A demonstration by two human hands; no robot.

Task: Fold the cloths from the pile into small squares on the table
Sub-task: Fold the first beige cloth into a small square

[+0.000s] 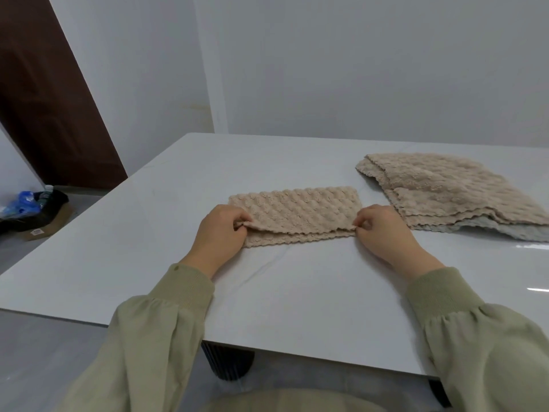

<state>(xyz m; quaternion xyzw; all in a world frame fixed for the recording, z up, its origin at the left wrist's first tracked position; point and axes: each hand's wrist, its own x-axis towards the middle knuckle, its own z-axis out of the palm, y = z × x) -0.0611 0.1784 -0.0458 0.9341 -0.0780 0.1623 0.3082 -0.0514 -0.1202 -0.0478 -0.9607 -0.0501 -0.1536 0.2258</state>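
Pinching the near corners of a beige cloth (294,214) at either end, a person's left hand (221,233) and right hand (383,230) hold the upper layer of the fabric, fingers (242,224) clamped together on it. The cloth lies folded into a long strip at the middle of the white desk (312,292), its lower layer showing below the lifted edge. The pile (454,194) of matching cloths sits just beside it to the right

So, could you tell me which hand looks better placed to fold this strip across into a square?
Probably the right hand: it pinches the cloth end nearest the pile, so carrying it leftward moves clear of the pile. The left hand can anchor its end.
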